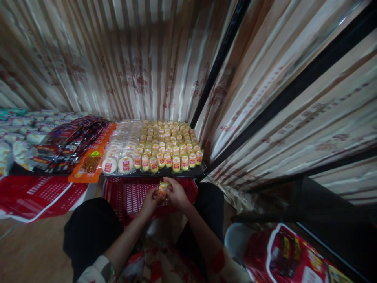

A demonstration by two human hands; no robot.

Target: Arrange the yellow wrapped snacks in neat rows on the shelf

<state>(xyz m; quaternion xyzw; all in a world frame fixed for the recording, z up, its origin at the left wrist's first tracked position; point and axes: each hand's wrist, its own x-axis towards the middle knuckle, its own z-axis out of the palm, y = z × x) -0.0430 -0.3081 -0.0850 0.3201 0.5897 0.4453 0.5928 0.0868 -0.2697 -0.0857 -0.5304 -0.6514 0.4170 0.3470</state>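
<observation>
Both my hands meet just below the front edge of a low black shelf. My left hand and my right hand are closed together on one small yellow packet with a red label. Right above them, the shelf carries several rows of the same yellow packets, standing upright. Beside those, to the left, lie round pale packets with red labels. A red plastic basket sits under my hands, between my knees.
Dark red snack bags and an orange packet lie on the shelf further left, with white wrapped goods beyond. A striped plastic curtain hangs behind. A red printed bag lies at the lower right, and a black frame runs along the right.
</observation>
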